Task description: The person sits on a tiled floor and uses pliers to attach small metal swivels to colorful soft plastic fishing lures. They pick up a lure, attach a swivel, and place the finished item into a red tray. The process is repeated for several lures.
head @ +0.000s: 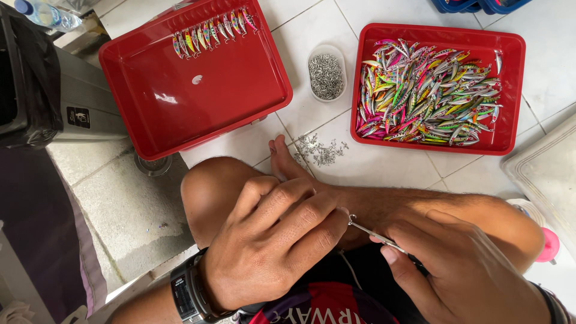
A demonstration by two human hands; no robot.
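left hand (pixel 270 246) and right hand (pixel 462 270) on slim metal pliers (pixel 375 234), above crossed legs

Two red trays (pixel 240 102), one clear dish of metal rings (pixel 326 76), roughly ten lures (pixel 213 31) in the left tray

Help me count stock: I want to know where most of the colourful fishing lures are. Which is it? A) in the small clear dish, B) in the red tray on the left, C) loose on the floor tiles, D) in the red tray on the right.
D: the right red tray holds a dense pile of lures, while the left red tray has only a short row.
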